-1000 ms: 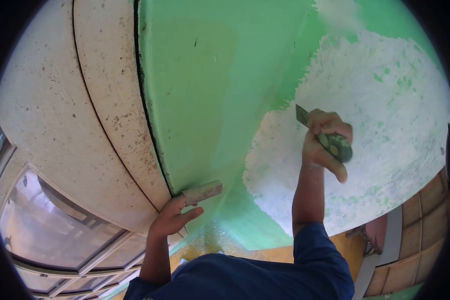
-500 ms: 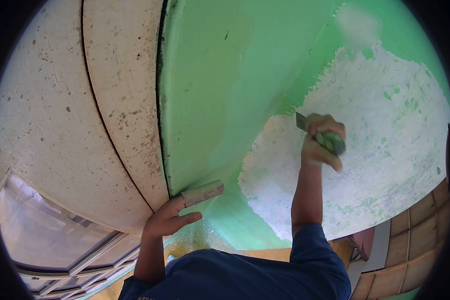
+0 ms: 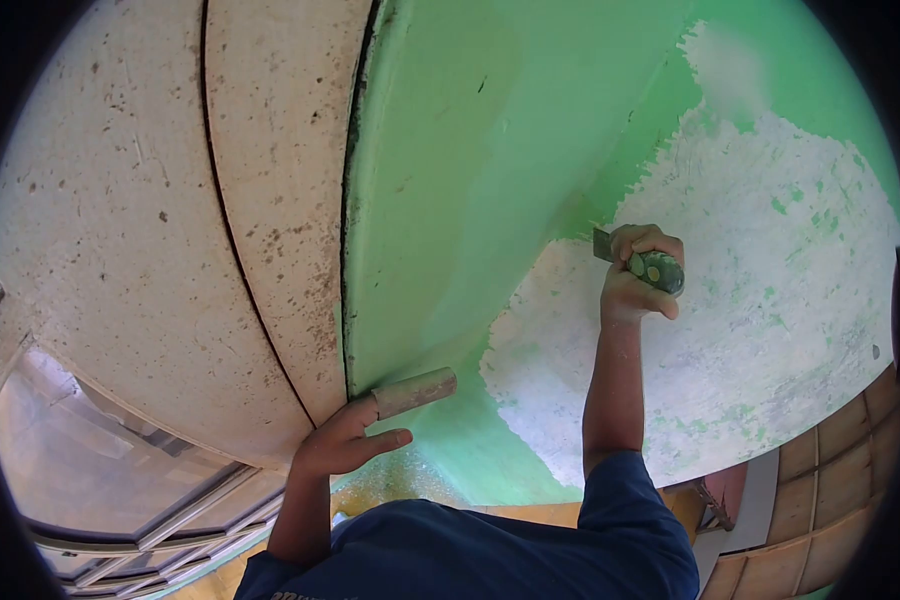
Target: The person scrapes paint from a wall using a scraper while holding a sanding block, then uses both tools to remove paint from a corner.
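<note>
My right hand [image 3: 642, 268] is closed round the dark green, worn handle of a paint scraper [image 3: 658, 272]. Its short flat blade pokes out to the left of the fist, right at the ragged edge between green paint and the white, bared patch [image 3: 770, 270] of the wall. Lower left, my left hand [image 3: 345, 440] is at a grey-brown piece with a rounded far end [image 3: 418, 392], against the green wall [image 3: 440, 200]. This piece hides the fingers, while the thumb stretches out below it; I cannot tell what it is.
A stained, cream-coloured panel [image 3: 160, 250] with a dark seam borders the green wall on the left. Below it are framed glass panes [image 3: 120, 460]. Brown, gridded panels [image 3: 820, 490] stand at lower right. A yellowish floor [image 3: 545, 512] shows past my body.
The view has shifted slightly, so the wall and panel sit further right. My right hand keeps the scraper at the paint edge, and its blur is gone. My left hand stays at the grey-brown piece.
</note>
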Tool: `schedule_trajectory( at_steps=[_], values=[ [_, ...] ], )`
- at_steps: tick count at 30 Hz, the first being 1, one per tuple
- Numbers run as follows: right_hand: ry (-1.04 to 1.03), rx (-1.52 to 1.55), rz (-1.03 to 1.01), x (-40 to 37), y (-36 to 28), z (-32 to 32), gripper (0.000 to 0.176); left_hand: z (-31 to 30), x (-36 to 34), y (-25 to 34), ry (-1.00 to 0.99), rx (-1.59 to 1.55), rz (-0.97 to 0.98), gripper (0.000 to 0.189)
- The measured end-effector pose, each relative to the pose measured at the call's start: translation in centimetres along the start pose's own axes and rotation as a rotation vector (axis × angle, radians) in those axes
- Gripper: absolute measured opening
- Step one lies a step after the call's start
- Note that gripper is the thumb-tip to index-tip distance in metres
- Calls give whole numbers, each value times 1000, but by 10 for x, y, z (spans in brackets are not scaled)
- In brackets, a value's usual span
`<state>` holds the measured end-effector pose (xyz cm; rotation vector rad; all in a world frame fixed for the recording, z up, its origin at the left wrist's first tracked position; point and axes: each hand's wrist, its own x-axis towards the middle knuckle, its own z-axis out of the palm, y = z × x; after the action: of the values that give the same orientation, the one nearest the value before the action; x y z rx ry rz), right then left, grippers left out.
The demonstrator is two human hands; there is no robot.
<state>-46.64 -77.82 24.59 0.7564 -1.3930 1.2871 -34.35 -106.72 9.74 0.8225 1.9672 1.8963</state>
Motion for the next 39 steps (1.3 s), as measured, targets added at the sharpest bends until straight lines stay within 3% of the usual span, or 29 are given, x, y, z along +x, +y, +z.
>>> schedule_trajectory(
  at_steps=[7, 9, 11, 14, 16, 19, 25, 27, 28, 29, 32, 33, 35, 36, 39],
  values=[
    [-40, 257, -175, -6, -1, -5, 87, 0, -1, -11, 2, -13, -16, 55],
    [28, 56, 130, -4, 15, -4, 88, 1, -1, -11, -5, -8, -19, 56],
    [31, 52, 124, -6, 7, -1, 87, -1, -1, -13, -3, 1, -17, 56],
    [-43, 283, -203, -5, -12, 2, 87, -3, -1, -15, -18, 89, -111, 57],
    [0, 162, -128, -5, 7, 2, 88, 0, 0, -12, 4, 43, -22, 58],
    [18, 26, -31, -3, 11, -1, 89, -2, -1, -19, -25, 68, -57, 58],
    [66, 289, -296, 9, -17, -7, 88, -2, -1, -14, -48, 50, -123, 58],
    [198, 66, 7, 9, 8, -5, 89, 0, -1, -15, -59, 41, -98, 58],
    [175, 111, 61, 7, 9, -1, 89, -1, 0, -15, -56, 32, -66, 58],
    [179, 117, 55, 6, 5, -1, 89, -2, 0, -13, -54, 40, -62, 58],
    [120, 263, -294, 2, -24, -4, 89, -1, 1, -12, -38, 81, -32, 58],
    [122, 264, -291, 4, -19, -5, 89, -1, 2, -15, -37, 98, -31, 58],
    [181, -37, -180, 8, -4, -6, 91, 0, 1, -17, -46, 116, -34, 59],
    [121, 113, -177, 10, 3, -7, 91, 0, 1, -17, -47, 120, -31, 59],
    [117, 140, -179, 9, -11, -9, 90, 0, -1, -17, -49, 134, -74, 59]
  ],
)
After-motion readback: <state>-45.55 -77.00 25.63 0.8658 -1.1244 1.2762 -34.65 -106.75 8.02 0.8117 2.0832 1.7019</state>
